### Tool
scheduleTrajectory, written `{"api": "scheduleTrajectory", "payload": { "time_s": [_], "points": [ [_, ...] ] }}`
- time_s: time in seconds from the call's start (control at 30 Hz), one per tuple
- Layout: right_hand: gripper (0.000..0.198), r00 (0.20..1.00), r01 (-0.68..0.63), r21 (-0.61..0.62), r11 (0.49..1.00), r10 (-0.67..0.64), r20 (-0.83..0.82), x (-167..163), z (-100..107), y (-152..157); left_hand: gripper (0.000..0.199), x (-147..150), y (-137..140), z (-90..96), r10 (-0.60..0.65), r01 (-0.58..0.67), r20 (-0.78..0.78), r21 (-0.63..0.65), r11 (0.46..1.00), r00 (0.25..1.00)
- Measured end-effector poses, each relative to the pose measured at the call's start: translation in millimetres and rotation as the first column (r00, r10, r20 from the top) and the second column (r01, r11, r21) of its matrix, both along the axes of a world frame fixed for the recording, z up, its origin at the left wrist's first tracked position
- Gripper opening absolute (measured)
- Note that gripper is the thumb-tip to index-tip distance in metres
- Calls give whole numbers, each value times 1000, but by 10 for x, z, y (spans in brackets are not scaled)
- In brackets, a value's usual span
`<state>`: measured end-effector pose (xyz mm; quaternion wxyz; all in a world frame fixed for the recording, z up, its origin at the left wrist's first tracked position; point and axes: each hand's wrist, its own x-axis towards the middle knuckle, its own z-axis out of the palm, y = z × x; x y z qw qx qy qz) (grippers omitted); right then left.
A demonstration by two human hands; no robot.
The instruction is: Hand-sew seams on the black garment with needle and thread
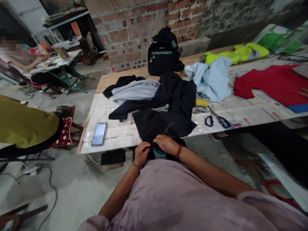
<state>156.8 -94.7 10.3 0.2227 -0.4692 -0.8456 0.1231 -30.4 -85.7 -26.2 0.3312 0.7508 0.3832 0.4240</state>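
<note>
Dark cloth (pixel 158 123) lies over the table's front edge, with a line of pale stitches near its right corner. My left hand (pixel 141 153) is closed on the cloth's near edge, fingers pinched together. Close beside it, my right hand (pixel 167 144) also pinches the edge. A light thread (pixel 168 127) loops across the cloth just above my right fingers; a needle is too small to make out. Behind lies a heap of dark garments (pixel 178 93) with a grey piece (pixel 137 89) on it. Blue-handled scissors (pixel 218 120) rest to the right.
A phone (pixel 99 134) lies on the newspaper-covered table (pixel 115 141). A black backpack (pixel 163 51) stands at the back. Light blue cloth (pixel 214 78), a yellow garment (pixel 240 54) and a red garment (pixel 269 81) lie rightward. A person in an olive top (pixel 26 122) sits at left.
</note>
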Motion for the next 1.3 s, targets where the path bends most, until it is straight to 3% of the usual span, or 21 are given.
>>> {"api": "scheduleTrajectory", "payload": {
  "time_s": [0.17,0.37,0.5,0.73,0.93,1.1,1.23,1.3],
  "points": [
    [22,998,-57,19,998,57,26,-13,-24,-23,16,3,-32,0,49,-51,-43,-37,998,998],
    [24,996,-81,46,996,79,44,27,-51,-43,9,11,-48,68,-9,9,-3,14,1000,1000],
    [24,989,-130,24,991,128,78,45,-34,-14,10,-1,-55,81,-12,11,-25,-34,999,1000],
    [30,983,-184,-122,975,181,-36,79,3,68,14,-7,-35,3,76,-89,-69,-212,973,995],
    [26,991,-120,-270,955,101,-82,92,17,165,16,11,-15,-49,32,-39,-24,-352,935,999],
    [25,969,-128,-391,911,30,-246,50,2,207,15,12,-12,-52,49,-30,38,-399,916,998],
    [26,917,-57,-609,791,-200,-346,13,-62,199,12,11,-10,-35,39,-14,64,-357,934,997],
    [25,886,-46,-655,754,-272,-376,-2,-93,193,11,12,-9,-26,26,0,73,-333,943,997]
  ]
}}
